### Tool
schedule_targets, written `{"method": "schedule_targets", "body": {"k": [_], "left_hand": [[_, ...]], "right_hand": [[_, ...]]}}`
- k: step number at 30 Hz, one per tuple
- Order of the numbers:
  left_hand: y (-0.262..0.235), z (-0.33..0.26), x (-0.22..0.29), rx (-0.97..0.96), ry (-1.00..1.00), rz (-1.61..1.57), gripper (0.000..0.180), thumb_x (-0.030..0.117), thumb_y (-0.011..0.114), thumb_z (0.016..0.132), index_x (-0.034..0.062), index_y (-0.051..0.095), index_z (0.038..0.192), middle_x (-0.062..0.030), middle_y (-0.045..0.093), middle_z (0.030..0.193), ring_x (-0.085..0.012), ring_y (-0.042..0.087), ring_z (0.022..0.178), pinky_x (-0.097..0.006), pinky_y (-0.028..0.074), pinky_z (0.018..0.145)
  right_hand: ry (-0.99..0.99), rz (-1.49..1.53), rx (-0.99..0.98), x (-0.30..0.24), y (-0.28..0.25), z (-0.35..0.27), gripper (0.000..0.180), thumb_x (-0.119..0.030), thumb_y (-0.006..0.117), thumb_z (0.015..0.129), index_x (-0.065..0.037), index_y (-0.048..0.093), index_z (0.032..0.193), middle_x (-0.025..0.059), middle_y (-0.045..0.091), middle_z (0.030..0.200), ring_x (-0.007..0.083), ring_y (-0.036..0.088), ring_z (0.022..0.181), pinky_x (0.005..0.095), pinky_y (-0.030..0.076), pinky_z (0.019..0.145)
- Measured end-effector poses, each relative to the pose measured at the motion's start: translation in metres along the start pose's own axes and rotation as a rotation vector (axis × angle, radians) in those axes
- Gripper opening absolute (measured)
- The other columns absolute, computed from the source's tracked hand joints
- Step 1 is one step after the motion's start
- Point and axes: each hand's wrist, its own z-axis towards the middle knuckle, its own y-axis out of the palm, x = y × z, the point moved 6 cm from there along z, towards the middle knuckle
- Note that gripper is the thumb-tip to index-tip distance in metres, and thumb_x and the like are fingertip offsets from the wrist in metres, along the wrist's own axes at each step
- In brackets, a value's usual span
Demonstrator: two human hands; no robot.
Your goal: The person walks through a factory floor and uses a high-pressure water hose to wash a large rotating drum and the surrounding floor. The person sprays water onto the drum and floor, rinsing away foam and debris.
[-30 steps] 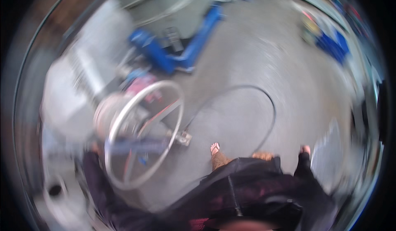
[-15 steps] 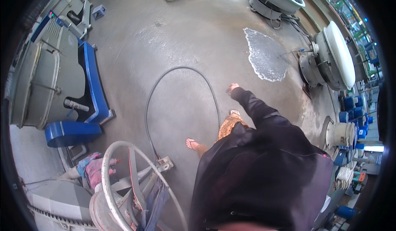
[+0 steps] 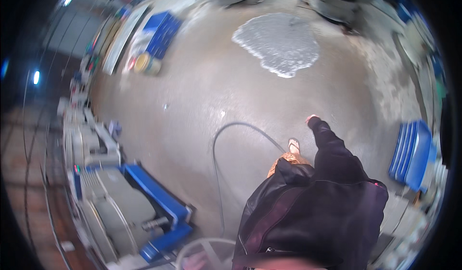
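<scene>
My right hand (image 3: pixel 312 118) hangs out in front of me at the end of a long dark sleeve (image 3: pixel 332 147). It is small and smeared, so its fingers do not show clearly, and I see nothing in it. Just below it is my foot in a sandal (image 3: pixel 293 147) on the wet grey floor (image 3: pixel 192 101). A grey hose (image 3: pixel 215 159) curves across the floor to the left of that foot. The left hand does not show; my dark jacket (image 3: pixel 308 217) fills the lower middle.
Foamy water (image 3: pixel 281 43) spreads ahead. On the left are a grey machine with a blue frame (image 3: pixel 159 188), a pale bucket (image 3: pixel 147 64) and blue crates (image 3: pixel 163 34). Stacked blue plastic pieces (image 3: pixel 411 154) stand at right. A pale handwheel (image 3: pixel 207 243) shows at the bottom.
My view has turned and moved forward. The foamy water is now straight ahead, the handwheel has slid toward the lower edge, and the stacked blue pieces have come in at right.
</scene>
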Motion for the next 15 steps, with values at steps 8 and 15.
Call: {"method": "schedule_targets", "body": {"k": [8, 15], "left_hand": [[0.238, 0.006, 0.429, 0.065, 0.648, -0.815, 0.028, 0.021, 0.059, 0.077, 0.0037, 0.062, 0.098, -0.0104, 0.062, 0.086, -0.0256, 0.061, 0.080, -0.037, 0.049, 0.076], [0.308, -0.241, 0.756, -0.012, 1.249, -0.820, 0.052, -0.007, 0.048, 0.067, 0.0055, 0.054, 0.117, -0.0092, 0.061, 0.104, -0.0152, 0.059, 0.099, -0.025, 0.041, 0.089]], "right_hand": [[0.798, 1.001, 0.657, 0.335, 0.035, -0.271, 0.021, -0.005, 0.050, 0.077, -0.010, 0.068, 0.088, 0.0074, 0.066, 0.089, 0.0224, 0.063, 0.082, 0.0355, 0.050, 0.075], [1.083, 1.003, 1.523, 0.355, 0.026, -0.505, 0.036, 0.005, 0.043, 0.075, -0.012, 0.064, 0.098, 0.0106, 0.063, 0.084, 0.0275, 0.061, 0.078, 0.0294, 0.048, 0.076]]}}
